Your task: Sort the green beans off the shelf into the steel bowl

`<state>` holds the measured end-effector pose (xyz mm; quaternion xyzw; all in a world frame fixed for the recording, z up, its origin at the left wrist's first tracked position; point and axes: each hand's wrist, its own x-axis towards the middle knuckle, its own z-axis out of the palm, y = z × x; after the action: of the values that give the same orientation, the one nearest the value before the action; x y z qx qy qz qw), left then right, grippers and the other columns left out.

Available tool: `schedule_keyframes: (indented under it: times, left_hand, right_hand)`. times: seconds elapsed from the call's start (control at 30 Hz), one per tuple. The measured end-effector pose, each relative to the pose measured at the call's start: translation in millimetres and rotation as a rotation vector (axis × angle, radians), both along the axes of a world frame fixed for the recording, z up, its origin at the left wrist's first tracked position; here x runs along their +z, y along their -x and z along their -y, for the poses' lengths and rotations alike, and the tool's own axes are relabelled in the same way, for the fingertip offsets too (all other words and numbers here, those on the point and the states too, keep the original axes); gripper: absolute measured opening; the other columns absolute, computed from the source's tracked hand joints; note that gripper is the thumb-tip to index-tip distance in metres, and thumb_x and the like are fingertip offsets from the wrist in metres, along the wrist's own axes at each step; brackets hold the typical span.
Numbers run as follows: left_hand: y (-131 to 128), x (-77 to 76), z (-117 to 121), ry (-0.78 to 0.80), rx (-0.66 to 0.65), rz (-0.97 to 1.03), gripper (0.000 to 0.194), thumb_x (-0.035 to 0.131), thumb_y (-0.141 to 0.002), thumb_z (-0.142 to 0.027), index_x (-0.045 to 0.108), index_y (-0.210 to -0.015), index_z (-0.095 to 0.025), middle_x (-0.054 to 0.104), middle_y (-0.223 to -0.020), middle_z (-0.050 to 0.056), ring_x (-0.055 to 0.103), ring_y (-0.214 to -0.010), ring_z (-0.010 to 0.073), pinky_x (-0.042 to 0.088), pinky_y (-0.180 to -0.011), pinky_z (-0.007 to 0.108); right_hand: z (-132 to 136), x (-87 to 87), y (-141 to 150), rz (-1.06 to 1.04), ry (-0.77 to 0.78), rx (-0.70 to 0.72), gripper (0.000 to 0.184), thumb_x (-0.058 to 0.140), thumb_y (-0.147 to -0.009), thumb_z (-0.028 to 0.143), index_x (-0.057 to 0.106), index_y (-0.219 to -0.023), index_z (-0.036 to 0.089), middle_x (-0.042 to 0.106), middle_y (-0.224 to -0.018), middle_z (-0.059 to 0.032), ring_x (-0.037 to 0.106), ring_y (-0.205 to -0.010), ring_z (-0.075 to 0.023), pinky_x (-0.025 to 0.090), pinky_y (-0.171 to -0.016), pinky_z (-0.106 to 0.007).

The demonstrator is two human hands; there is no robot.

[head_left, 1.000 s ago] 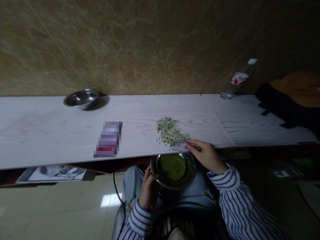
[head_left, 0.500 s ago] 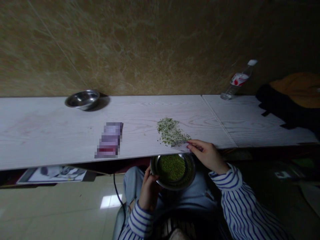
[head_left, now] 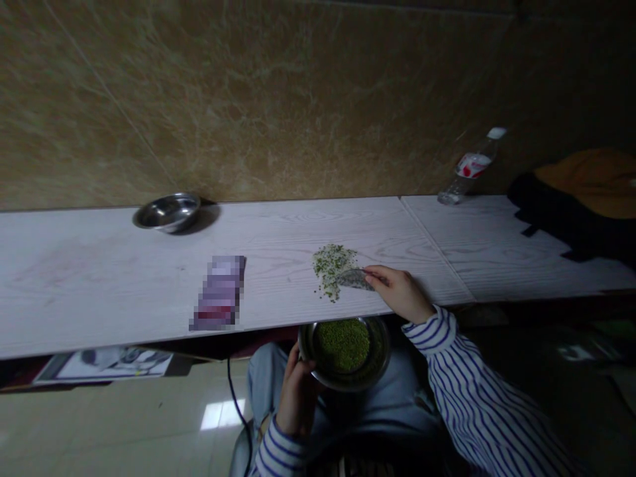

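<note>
My left hand [head_left: 298, 394] grips the rim of a steel bowl [head_left: 379, 358] held over my jeans, below the table edge. The bowl holds a mound of green mung beans [head_left: 342, 346]. My right hand [head_left: 400, 293] rests on the white wood-grain table [head_left: 99, 285], pinching a flat grey card [head_left: 354, 279] between thumb and fingers. The card's tip lies in a loose patch of green grains and fragments [head_left: 330, 268] on the tabletop. Some of the patch may be hidden under the card.
A second steel bowl [head_left: 166, 213] stands at the table's back edge, with a pixelated packet [head_left: 218, 293] nearer me. A plastic bottle [head_left: 470, 165] stands beyond the table near dark and orange cloth [head_left: 571, 199]. A marbled wall rises behind. A black cable [head_left: 233, 397] hangs below.
My right hand has slid away from the table edge, carrying the card farther into the green patch. The patch looks shorter at its near end. The view has tilted slightly.
</note>
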<state>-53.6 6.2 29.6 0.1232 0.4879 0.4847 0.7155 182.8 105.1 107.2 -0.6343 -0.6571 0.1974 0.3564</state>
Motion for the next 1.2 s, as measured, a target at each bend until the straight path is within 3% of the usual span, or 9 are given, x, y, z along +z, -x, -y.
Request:
schedule_keyframes:
  times: [0.43,0.73,1.2]
  left_hand:
    - [-2,-3.8,2,-0.003,-0.019,-0.009,0.058,0.067,-0.068,-0.033,0.061,-0.125,-0.026,0.07,-0.121,0.01,0.066,-0.108,0.0325,0.055,-0.07,0.035]
    - [0,-5.8,2,-0.019,0.002,0.035,0.053,0.069,-0.067,-0.031,0.066,-0.12,-0.027,0.071,-0.116,0.009,0.065,-0.107,0.0333,0.055,-0.073,0.037]
    - [-4,5.0,4,-0.002,-0.009,-0.022,0.058,0.065,-0.067,-0.033,0.061,-0.125,-0.027,0.07,-0.121,0.01,0.066,-0.11,0.034,0.057,-0.072,0.038]
  right_hand:
    - [19,-9.0,-16,-0.094,-0.084,-0.115,0.026,0.062,-0.088,0.035,0.079,-0.103,0.022,0.081,-0.103,-0.0074,0.077,-0.095,-0.0246,0.061,-0.091,-0.039]
    - [9,-5.3,-3,-0.03,-0.109,-0.164,0.028,0.059,-0.089,0.032,0.078,-0.107,0.022,0.081,-0.104,-0.0086,0.077,-0.092,-0.0252,0.062,-0.084,-0.037]
    - [19,-7.1,7,-0.064,-0.073,-0.041,0.026,0.06,-0.088,0.029,0.078,-0.104,0.022,0.082,-0.1,-0.008,0.077,-0.09,-0.0238,0.062,-0.083,-0.037]
